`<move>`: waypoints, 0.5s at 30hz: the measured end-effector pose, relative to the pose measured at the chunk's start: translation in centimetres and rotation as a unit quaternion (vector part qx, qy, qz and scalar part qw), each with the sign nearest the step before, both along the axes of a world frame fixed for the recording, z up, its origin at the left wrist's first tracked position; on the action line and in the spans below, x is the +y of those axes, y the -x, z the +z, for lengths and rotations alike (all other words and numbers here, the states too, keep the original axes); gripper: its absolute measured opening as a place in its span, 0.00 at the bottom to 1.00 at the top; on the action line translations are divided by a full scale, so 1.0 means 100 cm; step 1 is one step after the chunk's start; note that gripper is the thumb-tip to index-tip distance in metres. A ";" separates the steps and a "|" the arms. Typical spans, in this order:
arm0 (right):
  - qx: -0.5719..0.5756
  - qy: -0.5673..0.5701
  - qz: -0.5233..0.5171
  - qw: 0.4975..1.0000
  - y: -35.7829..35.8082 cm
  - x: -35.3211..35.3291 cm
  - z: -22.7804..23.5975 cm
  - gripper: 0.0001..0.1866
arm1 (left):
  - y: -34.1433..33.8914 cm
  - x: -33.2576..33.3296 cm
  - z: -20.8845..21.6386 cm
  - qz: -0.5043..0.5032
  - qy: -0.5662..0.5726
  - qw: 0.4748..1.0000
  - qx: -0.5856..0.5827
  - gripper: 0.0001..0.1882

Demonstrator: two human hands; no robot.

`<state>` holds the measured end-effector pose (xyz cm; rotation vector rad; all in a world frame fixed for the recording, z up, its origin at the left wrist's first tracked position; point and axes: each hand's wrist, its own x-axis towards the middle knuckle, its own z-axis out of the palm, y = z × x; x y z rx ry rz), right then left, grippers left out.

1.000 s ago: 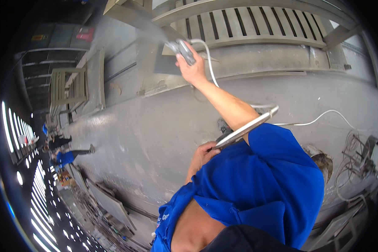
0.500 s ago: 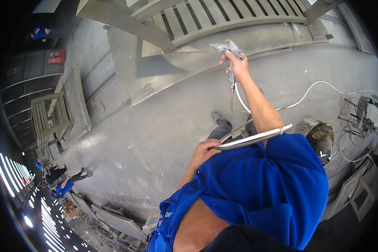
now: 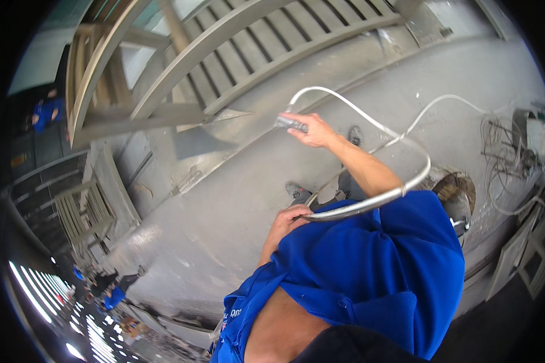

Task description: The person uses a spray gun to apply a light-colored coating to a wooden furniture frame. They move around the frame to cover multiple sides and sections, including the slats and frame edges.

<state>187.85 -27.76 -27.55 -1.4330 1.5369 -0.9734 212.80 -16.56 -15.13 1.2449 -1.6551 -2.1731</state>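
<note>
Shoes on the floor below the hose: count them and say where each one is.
2. One shoe lies just right of the right hand holding the spray gun. The other shoe sits above the left hand. The blue shirt could hide more.

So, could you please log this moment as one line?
right hand: spray gun | left hand: hose | aimed: grey frame

Bare grey floor [image 3: 224,218] lies open left of the slatted frame [image 3: 272,48]. The hose [image 3: 399,142] loops across passage right of the frame; tangled cables [image 3: 502,145] obstruct farther right.
</note>
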 end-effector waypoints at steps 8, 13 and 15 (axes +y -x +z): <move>-0.049 -0.004 -0.189 0.981 0.141 0.014 -0.018 0.27 | 0.114 -0.053 0.004 -0.154 0.006 0.976 -0.152 0.10; 0.010 0.062 -0.374 0.925 0.270 0.056 -0.017 0.27 | 0.173 -0.066 0.031 -0.244 0.031 0.964 -0.096 0.06; 0.041 0.048 -0.413 0.908 0.315 0.067 -0.006 0.27 | 0.190 -0.069 0.037 -0.253 0.002 0.961 -0.107 0.06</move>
